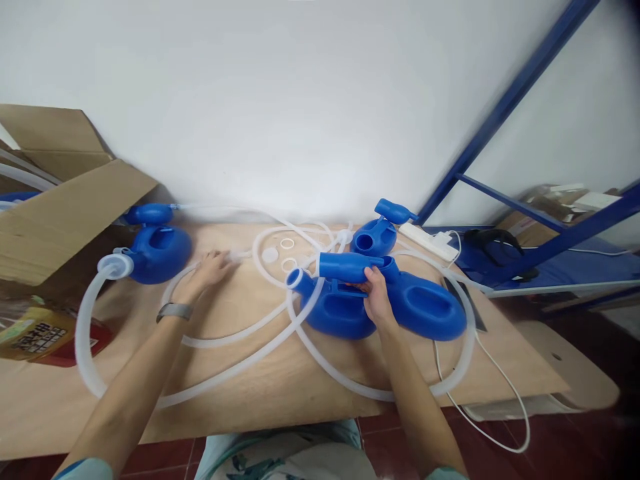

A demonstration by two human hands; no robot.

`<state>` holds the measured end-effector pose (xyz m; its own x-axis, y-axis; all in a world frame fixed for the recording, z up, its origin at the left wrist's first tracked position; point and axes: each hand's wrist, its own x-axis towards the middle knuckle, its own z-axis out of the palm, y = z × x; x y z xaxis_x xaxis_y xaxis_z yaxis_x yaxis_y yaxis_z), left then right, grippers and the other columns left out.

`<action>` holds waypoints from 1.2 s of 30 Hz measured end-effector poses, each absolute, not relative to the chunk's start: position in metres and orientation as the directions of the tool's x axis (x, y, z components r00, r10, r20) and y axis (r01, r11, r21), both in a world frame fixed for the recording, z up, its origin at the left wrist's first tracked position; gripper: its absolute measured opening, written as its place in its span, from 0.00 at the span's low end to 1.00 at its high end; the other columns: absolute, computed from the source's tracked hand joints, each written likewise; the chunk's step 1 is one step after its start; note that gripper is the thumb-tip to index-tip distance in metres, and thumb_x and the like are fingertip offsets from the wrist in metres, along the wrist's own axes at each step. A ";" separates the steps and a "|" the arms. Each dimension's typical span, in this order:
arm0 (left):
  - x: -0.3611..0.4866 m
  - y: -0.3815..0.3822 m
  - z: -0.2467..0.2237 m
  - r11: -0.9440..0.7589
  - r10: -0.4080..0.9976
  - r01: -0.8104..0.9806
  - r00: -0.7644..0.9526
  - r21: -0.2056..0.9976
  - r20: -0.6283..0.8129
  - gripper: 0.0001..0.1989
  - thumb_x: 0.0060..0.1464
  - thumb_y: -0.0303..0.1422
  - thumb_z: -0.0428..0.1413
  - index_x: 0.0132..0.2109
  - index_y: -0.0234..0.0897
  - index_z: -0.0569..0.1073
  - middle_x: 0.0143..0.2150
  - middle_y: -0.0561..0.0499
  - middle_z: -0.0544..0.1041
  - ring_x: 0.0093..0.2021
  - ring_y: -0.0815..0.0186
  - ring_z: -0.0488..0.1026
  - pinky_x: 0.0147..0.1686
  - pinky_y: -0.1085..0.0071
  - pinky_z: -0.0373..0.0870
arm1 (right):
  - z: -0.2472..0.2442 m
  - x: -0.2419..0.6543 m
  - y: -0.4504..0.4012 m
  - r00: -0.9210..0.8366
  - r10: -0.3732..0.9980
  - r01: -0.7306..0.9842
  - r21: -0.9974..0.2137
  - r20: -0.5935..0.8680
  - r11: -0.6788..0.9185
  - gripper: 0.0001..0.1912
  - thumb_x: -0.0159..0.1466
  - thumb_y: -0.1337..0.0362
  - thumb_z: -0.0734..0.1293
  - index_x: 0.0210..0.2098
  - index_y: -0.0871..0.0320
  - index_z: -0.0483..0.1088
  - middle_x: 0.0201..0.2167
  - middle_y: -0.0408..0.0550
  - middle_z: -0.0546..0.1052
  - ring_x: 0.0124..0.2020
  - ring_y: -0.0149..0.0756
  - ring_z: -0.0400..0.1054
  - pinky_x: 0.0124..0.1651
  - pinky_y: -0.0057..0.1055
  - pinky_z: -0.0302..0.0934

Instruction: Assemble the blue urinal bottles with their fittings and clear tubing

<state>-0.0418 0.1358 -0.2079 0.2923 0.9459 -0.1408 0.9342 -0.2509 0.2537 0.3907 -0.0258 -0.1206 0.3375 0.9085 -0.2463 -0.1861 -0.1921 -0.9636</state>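
My right hand is closed on a blue plastic spout piece, a wide tube with a narrower tail. It is held above a blue jug-like bottle with an open neck and built-in handle. A second blue bottle lies to the right, and a third blue bottle stands behind with a similar spout piece near its top. On the left, my left hand has its fingers around a translucent hose end at the tabletop. A white round cap and two pale rings lie beyond it.
Long translucent hoses loop over the wooden table. Another blue bottle with a hose attached stands left, beside an open cardboard box and a red-yellow container. A white power strip and blue metal frame are at right.
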 end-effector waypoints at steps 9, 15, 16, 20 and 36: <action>-0.034 0.127 -0.171 -0.296 0.930 0.849 0.360 0.438 -0.069 0.36 0.62 0.57 0.48 0.60 0.29 0.71 0.58 0.33 0.76 0.58 0.49 0.73 0.61 0.57 0.68 | -0.120 0.390 -0.028 0.374 0.864 -0.312 -0.923 -0.336 -0.224 0.46 0.45 0.29 0.71 0.49 0.58 0.65 0.48 0.55 0.80 0.53 0.56 0.77 0.46 0.47 0.76; -0.019 0.106 -0.133 -0.431 0.893 0.735 0.432 0.524 0.127 0.37 0.61 0.60 0.56 0.62 0.33 0.74 0.61 0.38 0.77 0.59 0.48 0.76 0.61 0.55 0.70 | -0.124 0.392 -0.028 0.375 0.883 -0.221 -0.953 -0.281 -0.209 0.42 0.50 0.29 0.69 0.48 0.57 0.64 0.50 0.55 0.79 0.52 0.54 0.77 0.46 0.45 0.76; -0.013 0.101 -0.130 -0.465 0.871 0.707 0.474 0.532 0.130 0.37 0.62 0.59 0.57 0.65 0.33 0.73 0.61 0.38 0.77 0.57 0.49 0.76 0.59 0.56 0.71 | -0.124 0.392 -0.028 0.368 0.893 -0.183 -0.962 -0.258 -0.203 0.40 0.52 0.30 0.68 0.49 0.57 0.65 0.51 0.55 0.79 0.53 0.53 0.77 0.46 0.44 0.76; 0.023 0.078 -0.116 -0.628 0.750 0.599 0.637 0.496 0.179 0.36 0.69 0.52 0.55 0.75 0.40 0.64 0.58 0.41 0.78 0.46 0.57 0.78 0.49 0.61 0.75 | -0.126 0.392 -0.027 0.332 0.919 -0.105 -0.977 -0.212 -0.187 0.40 0.55 0.31 0.68 0.53 0.55 0.68 0.53 0.54 0.78 0.56 0.53 0.75 0.50 0.44 0.76; 0.080 0.053 -0.108 -0.651 0.624 0.363 0.756 0.666 0.197 0.37 0.67 0.52 0.58 0.76 0.40 0.64 0.68 0.44 0.73 0.66 0.55 0.74 0.66 0.60 0.72 | -0.137 0.401 -0.038 0.390 0.920 0.181 -0.976 -0.042 -0.122 0.41 0.66 0.28 0.60 0.58 0.55 0.73 0.56 0.55 0.76 0.65 0.51 0.68 0.72 0.51 0.62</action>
